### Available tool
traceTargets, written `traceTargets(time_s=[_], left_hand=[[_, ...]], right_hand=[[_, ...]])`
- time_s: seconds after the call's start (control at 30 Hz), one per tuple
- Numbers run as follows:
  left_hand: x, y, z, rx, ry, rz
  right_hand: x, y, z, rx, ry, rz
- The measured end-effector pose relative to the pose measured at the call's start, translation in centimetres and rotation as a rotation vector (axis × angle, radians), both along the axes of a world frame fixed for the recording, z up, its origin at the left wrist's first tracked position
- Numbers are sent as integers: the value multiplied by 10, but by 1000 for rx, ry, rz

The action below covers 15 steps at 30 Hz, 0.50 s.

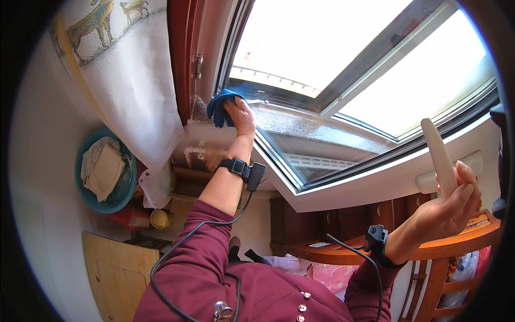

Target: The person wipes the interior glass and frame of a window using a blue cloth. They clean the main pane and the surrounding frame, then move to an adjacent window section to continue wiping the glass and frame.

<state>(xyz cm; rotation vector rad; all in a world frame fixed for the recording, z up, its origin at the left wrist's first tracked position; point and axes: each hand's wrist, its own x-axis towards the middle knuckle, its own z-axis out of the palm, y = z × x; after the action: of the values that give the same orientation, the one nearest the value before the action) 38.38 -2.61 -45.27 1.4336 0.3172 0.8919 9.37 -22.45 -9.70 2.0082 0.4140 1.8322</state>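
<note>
A crumpled blue cloth is bunched under the fingers of my left hand. That hand presses at the lower left corner of the window, where the dark track meets the speckled stone sill. On the right, my right hand grips the lower end of a pale window handle. The handle belongs to a white-framed sash that is swung inward over the sill. Through its glass, part of the sill and a white slotted radiator top can be seen.
A white curtain printed with animals hangs at left beside a red-brown wooden frame. Below it stands a teal basin holding cloths. An orange wooden bed rail curves at lower right. Black cables run from my wrist devices.
</note>
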Motion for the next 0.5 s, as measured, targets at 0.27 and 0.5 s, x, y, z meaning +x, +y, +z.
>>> traceTargets(time_s=[0.27,0.5], left_hand=[[-134,-106,-6,-110,49,-283],[-175,-124,-11,64,-12,-370]], right_hand=[[1,22,-2,381,73,205],[-2,20,0,352,152,204]])
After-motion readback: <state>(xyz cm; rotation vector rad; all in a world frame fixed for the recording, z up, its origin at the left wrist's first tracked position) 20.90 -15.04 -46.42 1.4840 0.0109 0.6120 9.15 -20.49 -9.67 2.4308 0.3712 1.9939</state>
